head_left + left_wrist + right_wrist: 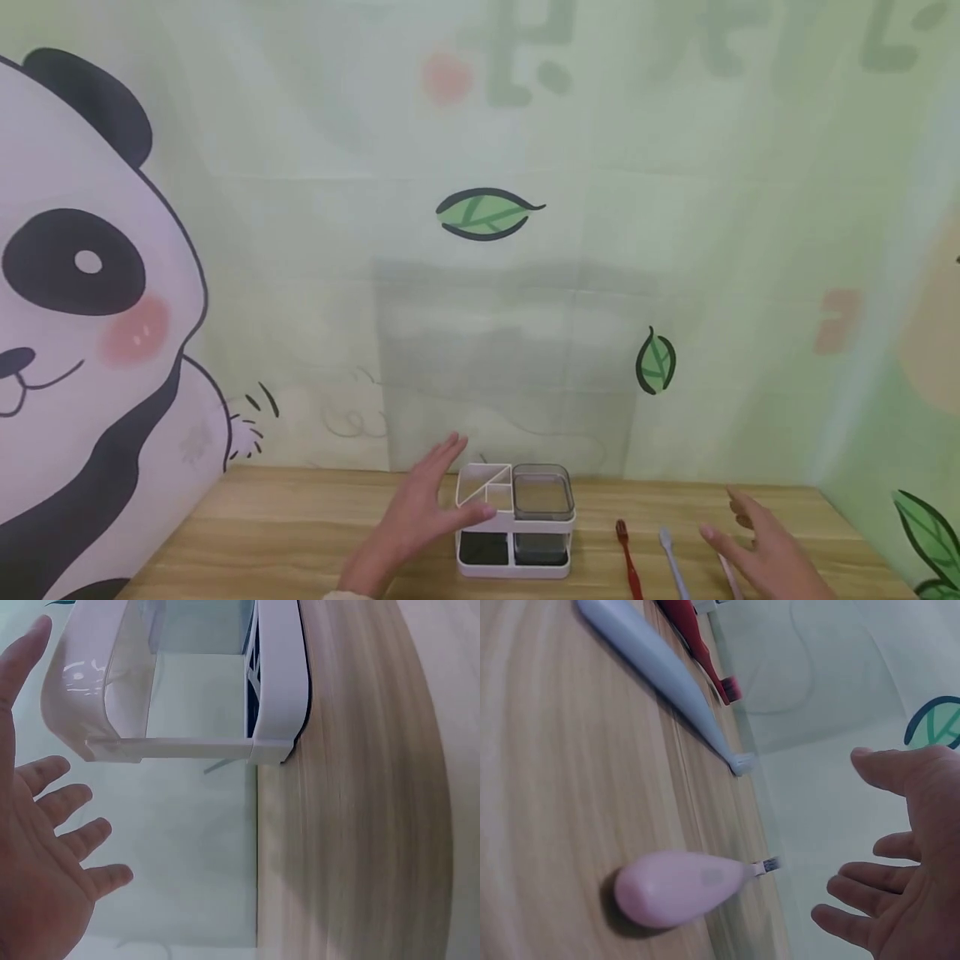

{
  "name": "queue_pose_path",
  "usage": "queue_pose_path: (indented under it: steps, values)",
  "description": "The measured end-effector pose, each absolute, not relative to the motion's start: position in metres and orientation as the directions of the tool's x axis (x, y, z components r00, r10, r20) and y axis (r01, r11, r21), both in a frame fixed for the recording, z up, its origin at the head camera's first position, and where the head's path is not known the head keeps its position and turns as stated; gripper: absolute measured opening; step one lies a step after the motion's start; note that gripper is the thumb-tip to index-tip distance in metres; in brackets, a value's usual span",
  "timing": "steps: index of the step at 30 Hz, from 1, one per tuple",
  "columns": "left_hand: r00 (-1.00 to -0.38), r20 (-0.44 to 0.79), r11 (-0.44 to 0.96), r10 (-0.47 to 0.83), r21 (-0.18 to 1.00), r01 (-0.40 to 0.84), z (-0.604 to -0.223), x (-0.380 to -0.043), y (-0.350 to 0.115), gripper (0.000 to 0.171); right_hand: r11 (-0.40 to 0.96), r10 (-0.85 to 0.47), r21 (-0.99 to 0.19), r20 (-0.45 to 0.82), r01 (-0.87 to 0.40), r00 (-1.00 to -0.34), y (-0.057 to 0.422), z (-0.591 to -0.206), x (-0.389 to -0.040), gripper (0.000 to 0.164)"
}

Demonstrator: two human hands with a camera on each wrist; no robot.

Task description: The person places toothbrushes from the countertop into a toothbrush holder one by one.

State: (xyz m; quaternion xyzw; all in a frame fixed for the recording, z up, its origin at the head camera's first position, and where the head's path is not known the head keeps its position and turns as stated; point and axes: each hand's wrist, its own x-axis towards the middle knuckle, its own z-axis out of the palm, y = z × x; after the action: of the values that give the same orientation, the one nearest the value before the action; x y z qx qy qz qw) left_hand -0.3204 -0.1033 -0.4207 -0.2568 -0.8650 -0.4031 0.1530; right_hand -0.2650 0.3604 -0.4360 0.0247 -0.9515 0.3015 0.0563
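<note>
A white toothbrush holder (517,527) with divided top compartments and a clear cup (543,500) stands on the table. My left hand (420,508) is spread at its left side, thumb overlapping the front of the holder in the head view. In the left wrist view a gap shows between those fingers and the holder's frame (281,682). To the right lie a red toothbrush (628,557), a light blue toothbrush (673,562) and a pink toothbrush (679,891). Above the pink one hovers my right hand (772,554), fingers loosely extended, holding nothing.
The wooden table (300,533) ends at a pale green backdrop (300,250), printed with a panda (90,358) and leaves. The backdrop also closes off the right side. Handle ends of the toothbrushes run out of the head view's bottom edge.
</note>
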Motion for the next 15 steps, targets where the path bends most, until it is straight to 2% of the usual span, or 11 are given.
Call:
queue_pose_path:
  steps: [6, 12, 15]
  values:
    - [-0.855, 0.421, 0.488, 0.301, 0.702, 0.518, -0.423, -0.318, -0.099, 0.100, 0.793, 0.005, -0.606, 0.096, -0.054, -0.995, 0.366, -0.437, -0.265, 0.086]
    - [-0.882, 0.372, 0.478, 0.288, 0.742, 0.469, -0.427, -0.318, -0.099, 0.101, 0.770, 0.056, -0.637, 0.012, 0.035, -0.998, 0.370, -0.441, -0.267, 0.088]
    - [-0.886, 0.367, 0.464, 0.282, 0.756, 0.461, -0.427, -0.320, -0.098, 0.099, 0.758, 0.073, -0.651, 0.005, 0.052, -0.997, 0.372, -0.444, -0.268, 0.082]
